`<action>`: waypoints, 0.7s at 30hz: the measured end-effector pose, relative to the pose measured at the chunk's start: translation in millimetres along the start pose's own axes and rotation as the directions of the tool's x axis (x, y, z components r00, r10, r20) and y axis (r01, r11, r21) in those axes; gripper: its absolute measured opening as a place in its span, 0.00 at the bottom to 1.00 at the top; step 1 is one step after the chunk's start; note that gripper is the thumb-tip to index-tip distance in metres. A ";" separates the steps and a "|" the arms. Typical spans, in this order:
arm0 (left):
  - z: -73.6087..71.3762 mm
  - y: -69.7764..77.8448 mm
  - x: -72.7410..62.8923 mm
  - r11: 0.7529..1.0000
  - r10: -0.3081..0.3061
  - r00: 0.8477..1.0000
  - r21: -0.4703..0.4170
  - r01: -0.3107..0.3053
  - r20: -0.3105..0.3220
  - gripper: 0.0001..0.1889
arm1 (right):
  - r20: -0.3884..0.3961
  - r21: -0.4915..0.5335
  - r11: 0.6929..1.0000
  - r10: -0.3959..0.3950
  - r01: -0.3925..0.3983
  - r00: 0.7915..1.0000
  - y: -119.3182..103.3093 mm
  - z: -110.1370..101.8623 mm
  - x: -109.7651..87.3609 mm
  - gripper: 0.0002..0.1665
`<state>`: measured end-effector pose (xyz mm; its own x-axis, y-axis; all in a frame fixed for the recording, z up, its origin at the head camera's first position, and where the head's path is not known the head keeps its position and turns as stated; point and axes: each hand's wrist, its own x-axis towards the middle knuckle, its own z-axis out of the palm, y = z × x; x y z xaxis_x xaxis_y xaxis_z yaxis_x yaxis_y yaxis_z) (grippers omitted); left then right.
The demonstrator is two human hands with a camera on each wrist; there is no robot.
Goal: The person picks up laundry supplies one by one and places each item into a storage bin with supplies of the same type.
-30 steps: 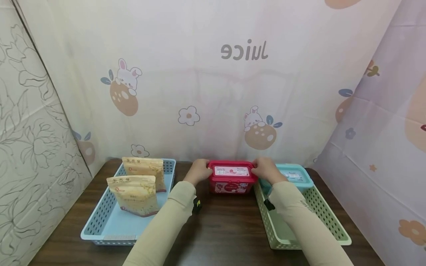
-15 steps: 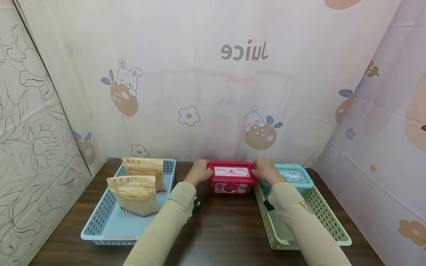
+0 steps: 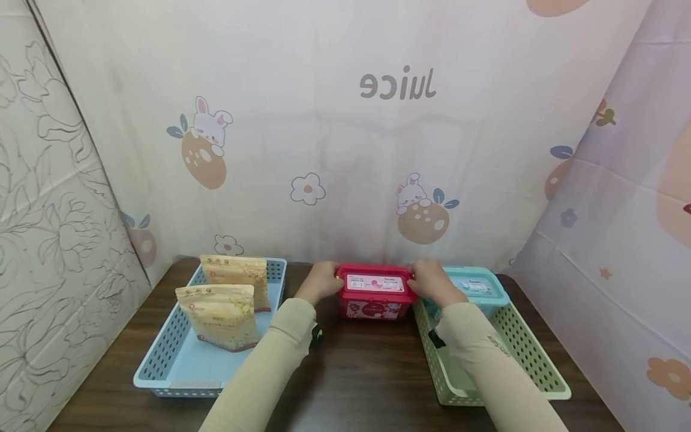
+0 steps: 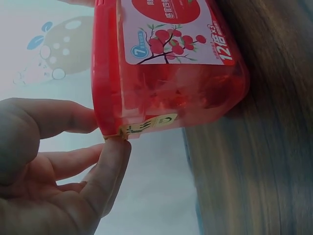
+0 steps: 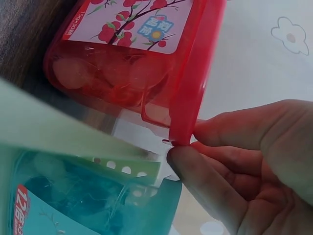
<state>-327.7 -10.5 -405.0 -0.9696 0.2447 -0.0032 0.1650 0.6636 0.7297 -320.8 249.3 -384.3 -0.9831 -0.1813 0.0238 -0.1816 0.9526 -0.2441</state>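
Observation:
A translucent red plastic box with a lid and a cherry-branch label stands on the dark table between both hands. Rounded pods show dimly through its wall in the right wrist view. My left hand pinches the left end of the lid's rim between thumb and fingers. At the opposite end, my right hand pinches the rim in the same way. Close beside the right hand, a similar teal box sits in the back of a green basket; the forearm hides part of that basket.
On the left, a pale blue perforated basket holds two upright yellow pouches. A printed curtain hangs right behind the table. The green basket's left wall is close against the red box.
The red box has shifted very slightly toward me, and its lid shows a little more of its top. Both hands keep their hold on the rim. The baskets stay in place.

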 end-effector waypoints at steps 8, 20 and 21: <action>-3.8 3.8 -8.1 0.996 -0.022 0.999 0.084 0.019 0.035 0.15 | 0.054 0.067 0.997 0.029 -0.033 0.998 -3.5 2.8 -9.2 0.07; -9.5 8.8 -18.0 0.984 -0.047 0.998 0.176 0.039 0.042 0.17 | 0.130 0.230 0.969 0.059 -0.088 0.990 0.9 -1.3 -16.6 0.22; -9.7 9.3 -19.1 0.983 -0.051 0.998 0.180 0.043 0.044 0.17 | 0.137 0.242 0.966 0.063 -0.095 0.989 0.9 -0.9 -17.4 0.22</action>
<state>-309.4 -15.9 -391.5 -0.9680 0.2409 -0.0705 0.1533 0.7896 0.5942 -303.9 253.6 -384.0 -0.9803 -0.1529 -0.1248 -0.0768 0.8781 -0.4724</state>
